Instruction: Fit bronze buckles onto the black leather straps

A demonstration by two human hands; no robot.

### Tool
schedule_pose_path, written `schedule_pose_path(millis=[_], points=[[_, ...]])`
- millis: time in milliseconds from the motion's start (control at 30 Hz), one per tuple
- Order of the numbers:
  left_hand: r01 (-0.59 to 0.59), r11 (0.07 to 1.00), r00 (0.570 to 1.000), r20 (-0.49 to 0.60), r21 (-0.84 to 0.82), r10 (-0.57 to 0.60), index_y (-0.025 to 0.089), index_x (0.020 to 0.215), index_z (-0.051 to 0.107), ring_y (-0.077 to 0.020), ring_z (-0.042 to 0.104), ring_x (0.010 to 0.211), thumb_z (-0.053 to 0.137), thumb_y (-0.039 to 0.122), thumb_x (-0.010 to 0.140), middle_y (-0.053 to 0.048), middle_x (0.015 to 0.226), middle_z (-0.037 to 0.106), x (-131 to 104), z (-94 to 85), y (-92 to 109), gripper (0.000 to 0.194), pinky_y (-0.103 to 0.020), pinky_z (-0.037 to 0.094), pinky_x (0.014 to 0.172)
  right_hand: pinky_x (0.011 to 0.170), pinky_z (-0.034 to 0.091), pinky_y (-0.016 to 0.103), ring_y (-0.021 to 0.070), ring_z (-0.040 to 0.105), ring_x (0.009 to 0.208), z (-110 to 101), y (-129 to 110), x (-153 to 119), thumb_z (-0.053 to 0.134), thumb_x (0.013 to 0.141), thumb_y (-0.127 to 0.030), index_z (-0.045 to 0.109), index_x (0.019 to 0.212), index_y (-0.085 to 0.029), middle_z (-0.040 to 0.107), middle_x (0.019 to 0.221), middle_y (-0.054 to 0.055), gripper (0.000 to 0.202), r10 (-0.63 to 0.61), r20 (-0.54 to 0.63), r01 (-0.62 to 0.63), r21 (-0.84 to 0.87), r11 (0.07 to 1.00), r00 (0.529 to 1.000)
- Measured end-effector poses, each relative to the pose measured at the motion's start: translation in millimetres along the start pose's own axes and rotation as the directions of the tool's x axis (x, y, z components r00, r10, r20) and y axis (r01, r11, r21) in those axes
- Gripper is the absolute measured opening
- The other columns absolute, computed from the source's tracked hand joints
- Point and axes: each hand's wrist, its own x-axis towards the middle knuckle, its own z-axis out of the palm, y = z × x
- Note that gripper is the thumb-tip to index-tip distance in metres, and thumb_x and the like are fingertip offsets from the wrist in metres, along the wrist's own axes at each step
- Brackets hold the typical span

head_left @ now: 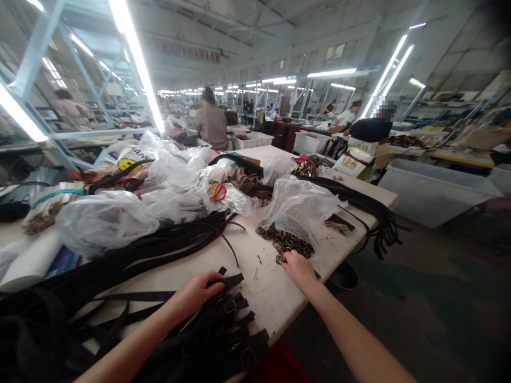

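My left hand (pixel 202 291) is closed on a black strap (pixel 233 281), whose short end sticks out past the fingers. Below it lies a heap of black straps with metal buckles (pixel 230 306) fitted near their ends. Out to the right, my right hand (pixel 298 268) reaches the near edge of a pile of bronze-coloured buckles (pixel 285 242). Its fingertips are pinched at a buckle there; exactly how it sits in them is too small to see. A clear plastic bag (pixel 293 205) partly covers that pile.
Long black straps (pixel 167 239) run across the white table (pixel 249 242), with more hanging over its right edge (pixel 379 218). Plastic bags (pixel 115 218) crowd the left and back, near orange-handled scissors (pixel 217 191). A grey bin (pixel 435 191) stands right. Several people work farther off.
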Motion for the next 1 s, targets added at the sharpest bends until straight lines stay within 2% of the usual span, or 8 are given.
schedule_pose_path(millis=[267,367,433,500,567,633,767,1000], points=[[0.08,0.985,0.997,-0.006,-0.15,-0.082,0.015,0.072,0.057,-0.0134,0.047,0.06,0.046,0.046,0.071,0.003,0.06,0.053,-9,8.3,4,0.032,-0.023,0.035,0.057,0.068,0.037,0.025,0.0167,0.055,0.081,-9,-1,-7,0.044,0.081,-0.017,0.055,0.082,-0.016,0.055,0.091,0.008,0.011,-0.043,-0.042,0.046,0.062,0.997,0.998],[0.106,0.972,0.991,-0.061,-0.209,-0.121,0.016,0.065,0.051,-0.0108,0.04,0.053,0.045,0.046,0.071,0.005,0.053,0.044,-11,10.7,12,0.031,-0.022,0.032,0.052,0.071,0.038,0.026,0.0159,0.054,0.08,-15,-16,-10,0.044,0.08,-0.021,0.053,0.08,-0.016,0.056,0.086,0.006,0.01,-0.056,-0.139,0.11,0.414,0.904,0.989],[0.128,0.949,0.98,-0.111,-0.288,-0.166,0.017,0.062,0.048,-0.0096,0.036,0.05,0.044,0.048,0.071,0.006,0.051,0.04,-12,10.5,18,0.033,-0.021,0.029,0.049,0.065,0.041,0.026,0.0148,0.054,0.073,-20,-36,-13,0.046,0.079,-0.028,0.051,0.078,-0.016,0.057,0.079,0.004,0.013,-0.065,-0.088,0.109,0.768,0.631,0.994],[0.143,0.916,0.966,-0.148,-0.374,-0.211,0.016,0.064,0.047,-0.0088,0.035,0.049,0.044,0.05,0.071,0.006,0.052,0.039,-13,9.2,20,0.034,-0.02,0.028,0.047,0.058,0.041,0.024,0.0127,0.054,0.066,-25,-62,-17,0.048,0.078,-0.036,0.049,0.079,-0.016,0.059,0.077,0.003,0.02,-0.175,0.08,-0.036,0.969,0.243,0.981],[0.148,0.883,0.952,-0.178,-0.446,-0.249,0.016,0.066,0.047,-0.0078,0.034,0.048,0.045,0.05,0.071,0.006,0.053,0.039,-14,7.0,19,0.034,-0.019,0.027,0.046,0.054,0.04,0.021,0.0097,0.054,0.06,-31,-89,-21,0.052,0.076,-0.04,0.047,0.08,-0.017,0.06,0.076,0.003,0.024,-0.329,0.217,-0.249,0.967,-0.058,0.919],[0.14,0.85,0.939,-0.206,-0.508,-0.277,0.016,0.068,0.046,-0.0063,0.033,0.045,0.046,0.049,0.07,0.007,0.053,0.039,-15,4.1,18,0.033,-0.018,0.026,0.044,0.051,0.038,0.019,0.0071,0.053,0.055,-34,-110,-24,0.057,0.073,-0.039,0.047,0.08,-0.017,0.061,0.074,0.001,0.026,-0.426,0.285,-0.394,0.899,-0.192,0.859],[0.118,0.811,0.925,-0.233,-0.574,-0.299,0.016,0.073,0.048,-0.0046,0.031,0.042,0.05,0.048,0.069,0.007,0.054,0.042,-18,-1.4,17,0.032,-0.017,0.024,0.042,0.049,0.036,0.017,0.0051,0.05,0.053,-31,-132,-27,0.061,0.07,-0.039,0.049,0.079,-0.016,0.059,0.07,-0.001,0.027,-0.483,0.311,-0.458,0.861,-0.221,0.818],[0.144,0.797,0.958,-0.12,-0.586,-0.261,0.013,0.078,0.056,-0.0054,0.036,0.046,0.055,0.049,0.068,0.004,0.058,0.047,-19,2.3,11,0.037,-0.018,0.026,0.045,0.051,0.036,0.019,0.006,0.05,0.053,-25,-139,-33,0.057,0.071,-0.045,0.051,0.079,-0.016,0.057,0.068,-0.002,0.03,-0.474,0.3,-0.387,0.917,-0.095,0.828]])
